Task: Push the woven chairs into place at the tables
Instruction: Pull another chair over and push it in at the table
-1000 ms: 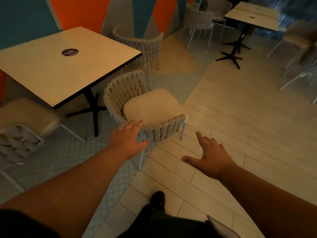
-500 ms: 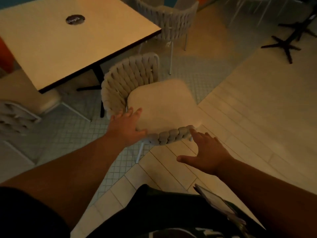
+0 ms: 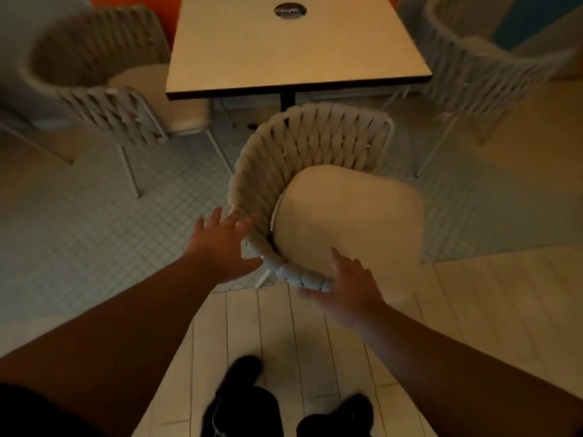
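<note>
Currently the woven chair [image 3: 315, 184] sits at frame centre, its back turned toward the table [image 3: 293, 48] at top centre, seat cushion [image 3: 347, 222] facing the person. So it's the wrong way round. Left hand [image 3: 220, 244] lies flat and spread against the woven rim's outer side; right hand [image 3: 344, 288] open, fingers [image 3: 339, 261] over the rim's near end, not clamped. Risks: open palms slipping off mid-swing, back catching the table edge, legs snagging where the small tiles meet the planks, or clipping the neighbour chair [image 3: 104, 80] at upper left.

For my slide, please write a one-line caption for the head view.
Both hands, left hand and right hand, meet the woven chair rim before the table.
</note>
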### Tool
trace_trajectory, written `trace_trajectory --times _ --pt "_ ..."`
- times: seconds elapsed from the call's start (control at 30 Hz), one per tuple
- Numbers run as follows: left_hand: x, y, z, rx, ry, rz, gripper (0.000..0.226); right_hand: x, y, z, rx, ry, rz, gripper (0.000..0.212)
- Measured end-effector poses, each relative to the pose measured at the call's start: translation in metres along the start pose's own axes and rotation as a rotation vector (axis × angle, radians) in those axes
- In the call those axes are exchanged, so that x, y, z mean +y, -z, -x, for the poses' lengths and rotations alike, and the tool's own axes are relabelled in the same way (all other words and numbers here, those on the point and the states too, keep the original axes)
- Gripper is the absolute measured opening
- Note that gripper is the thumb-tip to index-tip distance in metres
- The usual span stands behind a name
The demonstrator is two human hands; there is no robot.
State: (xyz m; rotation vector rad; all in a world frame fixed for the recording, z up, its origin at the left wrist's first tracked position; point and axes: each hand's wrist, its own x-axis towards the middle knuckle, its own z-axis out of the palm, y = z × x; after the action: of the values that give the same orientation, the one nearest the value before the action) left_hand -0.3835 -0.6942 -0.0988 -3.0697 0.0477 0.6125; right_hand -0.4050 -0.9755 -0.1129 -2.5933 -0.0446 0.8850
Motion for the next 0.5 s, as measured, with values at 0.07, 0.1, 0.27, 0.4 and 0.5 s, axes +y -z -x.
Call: trace_trajectory --times 0.07,0.1,0.27,0.4,0.5 --pt "0.007 -0.004 -0.005 -0.029 -0.021 -0.038 0.112 -0.013 -0.015 -0.015 0.0 0.045 0.026 0.132" --pt "0.01 -0.005 -0.009 -0.058 -0.075 -0.107 0.117 -0.018 -0.023 -0.022 0.001 0.064 0.04 0.131" --pt "0.003 -0.019 -0.049 -0.105 -0.204 -0.381 0.128 -0.026 -0.047 -0.067 -0.03 0.033 0.109 0.121" --pt "-0.016 -0.029 -0.094 -0.103 -0.188 -0.439 0.125 -0.018 -0.061 -0.093 -0.003 -0.003 0.168 0.082" --pt "-0.018 -0.038 -0.118 -0.122 -0.273 -0.513 0.092 -0.018 -0.069 -0.097 0.114 -0.008 0.2 0.076"
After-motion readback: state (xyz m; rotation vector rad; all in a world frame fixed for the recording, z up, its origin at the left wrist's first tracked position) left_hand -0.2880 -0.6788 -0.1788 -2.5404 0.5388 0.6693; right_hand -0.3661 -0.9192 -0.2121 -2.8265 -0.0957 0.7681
